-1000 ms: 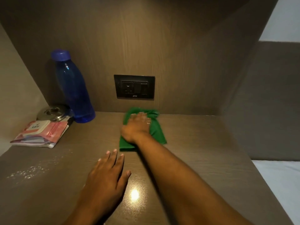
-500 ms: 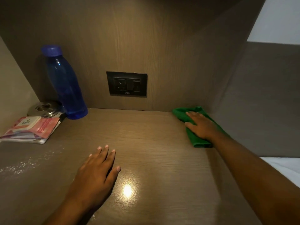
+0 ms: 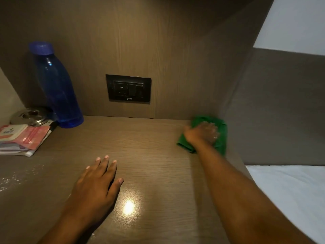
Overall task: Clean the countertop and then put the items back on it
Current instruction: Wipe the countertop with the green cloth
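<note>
Wiping step: cloth (image 3: 220, 138) pressed flat by right hand (image 3: 202, 133), far right of socket (image 3: 128, 88); left hand (image 3: 95, 187) spread flat. Crumbs await.

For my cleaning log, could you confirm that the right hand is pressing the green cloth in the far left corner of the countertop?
Not quite: in the head view the right hand presses the green cloth in the far right corner of the countertop.

You are looking at a black socket panel (image 3: 128, 88) sitting in the wood wall, a white bed (image 3: 292, 194) lying right.
</note>
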